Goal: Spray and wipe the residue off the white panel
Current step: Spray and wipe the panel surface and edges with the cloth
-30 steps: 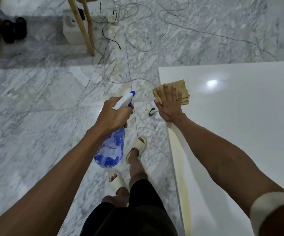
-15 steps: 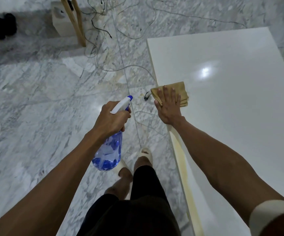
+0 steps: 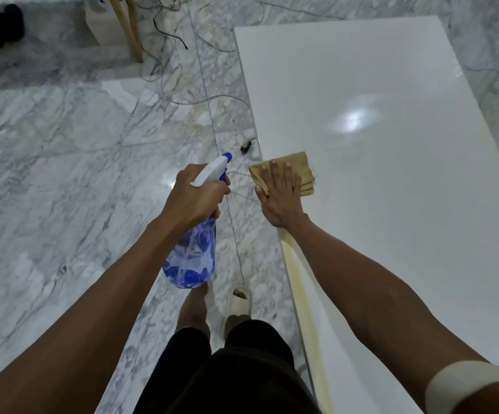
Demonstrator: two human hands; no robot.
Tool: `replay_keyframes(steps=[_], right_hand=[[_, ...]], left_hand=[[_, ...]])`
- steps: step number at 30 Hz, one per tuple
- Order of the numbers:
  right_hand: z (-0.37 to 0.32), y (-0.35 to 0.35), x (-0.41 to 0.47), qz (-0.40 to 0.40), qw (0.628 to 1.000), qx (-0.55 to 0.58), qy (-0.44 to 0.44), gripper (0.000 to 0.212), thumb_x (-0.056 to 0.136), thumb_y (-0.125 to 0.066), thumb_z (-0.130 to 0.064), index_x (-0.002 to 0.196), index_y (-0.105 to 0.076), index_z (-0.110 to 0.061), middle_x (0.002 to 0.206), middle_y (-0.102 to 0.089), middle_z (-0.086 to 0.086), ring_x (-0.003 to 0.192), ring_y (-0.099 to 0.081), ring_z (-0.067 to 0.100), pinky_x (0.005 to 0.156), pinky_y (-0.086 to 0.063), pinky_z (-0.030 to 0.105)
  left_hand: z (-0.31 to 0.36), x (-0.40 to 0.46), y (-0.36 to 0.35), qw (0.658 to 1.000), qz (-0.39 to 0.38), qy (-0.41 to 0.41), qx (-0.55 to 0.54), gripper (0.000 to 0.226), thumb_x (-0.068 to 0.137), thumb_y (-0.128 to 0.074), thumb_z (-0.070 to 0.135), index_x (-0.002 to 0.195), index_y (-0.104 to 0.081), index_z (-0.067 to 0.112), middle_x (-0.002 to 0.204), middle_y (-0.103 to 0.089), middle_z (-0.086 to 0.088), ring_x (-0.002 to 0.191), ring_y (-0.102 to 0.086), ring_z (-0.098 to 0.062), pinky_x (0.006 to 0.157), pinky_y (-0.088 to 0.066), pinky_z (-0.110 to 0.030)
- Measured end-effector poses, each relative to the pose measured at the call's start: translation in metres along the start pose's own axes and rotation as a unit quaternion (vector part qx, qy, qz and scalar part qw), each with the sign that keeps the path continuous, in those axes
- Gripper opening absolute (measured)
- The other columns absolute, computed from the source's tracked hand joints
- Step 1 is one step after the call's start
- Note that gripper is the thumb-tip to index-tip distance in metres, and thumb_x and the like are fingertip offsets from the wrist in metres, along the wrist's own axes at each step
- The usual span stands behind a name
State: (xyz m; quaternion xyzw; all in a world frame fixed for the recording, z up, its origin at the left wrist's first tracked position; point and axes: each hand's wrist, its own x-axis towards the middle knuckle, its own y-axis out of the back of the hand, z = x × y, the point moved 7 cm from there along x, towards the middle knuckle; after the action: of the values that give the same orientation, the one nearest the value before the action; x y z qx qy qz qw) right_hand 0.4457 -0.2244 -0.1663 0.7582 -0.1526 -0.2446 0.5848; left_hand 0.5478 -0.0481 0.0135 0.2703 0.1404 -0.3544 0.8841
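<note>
A large glossy white panel (image 3: 391, 180) lies flat on the right, its near left edge stained with a yellowish streak (image 3: 305, 312). A folded tan cloth (image 3: 297, 167) rests on the panel's left edge. My right hand (image 3: 281, 198) presses flat on the cloth, fingers spread. My left hand (image 3: 196, 195) is wrapped around the neck of a clear blue spray bottle (image 3: 193, 258) with a white trigger head, held over the floor left of the panel, nozzle pointing away and to the right.
Grey marble floor (image 3: 63, 174) surrounds the panel. Loose cables (image 3: 182, 85) trail at the far side, near a wooden leg (image 3: 128, 28) and a pale box (image 3: 101, 22). A small black plug (image 3: 246, 148) lies beside the panel's edge. My sandalled feet (image 3: 237, 303) stand below.
My right hand has slid the cloth along the panel's left edge towards me, away from the far corner. The view has shifted forward over the panel. The bottle stays in my left hand.
</note>
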Motion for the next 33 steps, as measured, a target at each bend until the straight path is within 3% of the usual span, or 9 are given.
replay_keyframes(steps=[3,6,10,15,20,24,28,33], right_hand=[[0.005,-0.008,-0.046,0.000,1.000,0.002,-0.002,0.068,0.096,-0.001,-0.055,0.157,-0.005,-0.024,0.165,0.002,0.003,0.151,0.009,0.033,0.118,0.009,0.054],[0.008,-0.017,-0.095,0.007,1.000,0.003,0.006,0.066,0.100,-0.007,-0.053,0.157,-0.013,-0.021,0.165,-0.006,0.006,0.151,0.001,0.036,0.120,-0.001,0.058],[0.018,-0.028,-0.165,0.012,1.000,0.000,0.007,0.067,0.100,-0.002,-0.055,0.157,-0.013,-0.021,0.165,-0.006,0.006,0.151,0.001,0.035,0.119,-0.005,0.059],[0.022,-0.040,-0.241,0.022,1.000,-0.011,0.000,0.064,0.103,-0.008,-0.051,0.155,-0.024,-0.018,0.163,-0.018,0.010,0.150,-0.011,0.040,0.116,-0.016,0.063],[0.025,-0.056,-0.327,0.016,1.000,-0.009,-0.008,0.068,0.101,0.000,-0.054,0.156,-0.017,-0.020,0.164,-0.012,0.008,0.151,-0.006,0.037,0.118,-0.009,0.060],[0.031,-0.067,-0.399,0.005,1.000,-0.006,-0.017,0.069,0.099,0.002,-0.055,0.156,-0.013,-0.020,0.165,-0.008,0.007,0.151,0.000,0.035,0.119,-0.005,0.058],[0.034,-0.079,-0.463,-0.014,0.999,-0.004,-0.032,0.071,0.096,0.008,-0.057,0.157,-0.005,-0.023,0.165,0.002,0.003,0.151,0.009,0.032,0.120,0.001,0.057],[0.037,-0.094,-0.538,-0.023,0.999,-0.011,-0.043,0.063,0.102,-0.016,-0.049,0.157,-0.017,-0.018,0.165,-0.010,0.007,0.151,-0.003,0.037,0.118,-0.011,0.061]], left_hand=[[-0.006,-0.036,-0.015,1.000,-0.003,0.001,-0.005,0.018,0.075,-0.053,0.010,0.082,-0.067,0.001,0.091,-0.072,-0.027,0.041,-0.057,-0.015,0.050,-0.052,-0.032],[-0.016,-0.069,-0.031,1.000,-0.011,-0.002,-0.006,0.014,0.082,-0.052,0.002,0.078,-0.066,0.004,0.094,-0.072,-0.028,0.039,-0.055,-0.012,0.048,-0.051,-0.029],[-0.032,-0.114,-0.051,0.999,-0.032,-0.002,-0.014,0.019,0.073,-0.053,0.014,0.081,-0.068,0.006,0.094,-0.072,-0.029,0.040,-0.056,-0.012,0.048,-0.053,-0.029],[-0.051,-0.166,-0.066,0.999,-0.049,-0.012,-0.003,0.017,0.075,-0.053,0.008,0.082,-0.068,0.001,0.093,-0.073,-0.028,0.037,-0.056,-0.012,0.046,-0.050,-0.027],[-0.080,-0.236,-0.085,0.998,-0.067,-0.021,0.006,0.026,0.073,-0.053,0.012,0.087,-0.068,-0.003,0.093,-0.072,-0.029,0.039,-0.056,-0.014,0.047,-0.051,-0.029],[-0.102,-0.284,-0.108,0.996,-0.079,-0.025,0.026,0.016,0.084,-0.052,0.001,0.087,-0.068,-0.001,0.093,-0.074,-0.021,0.039,-0.056,-0.012,0.044,-0.051,-0.026],[-0.114,-0.334,-0.135,0.995,-0.091,-0.031,0.024,0.017,0.082,-0.051,-0.002,0.083,-0.067,0.002,0.093,-0.073,-0.022,0.038,-0.055,-0.009,0.044,-0.051,-0.024],[-0.128,-0.391,-0.163,0.994,-0.098,-0.035,0.034,0.020,0.079,-0.049,-0.001,0.086,-0.068,-0.001,0.092,-0.075,-0.018,0.040,-0.057,-0.014,0.047,-0.052,-0.026]])
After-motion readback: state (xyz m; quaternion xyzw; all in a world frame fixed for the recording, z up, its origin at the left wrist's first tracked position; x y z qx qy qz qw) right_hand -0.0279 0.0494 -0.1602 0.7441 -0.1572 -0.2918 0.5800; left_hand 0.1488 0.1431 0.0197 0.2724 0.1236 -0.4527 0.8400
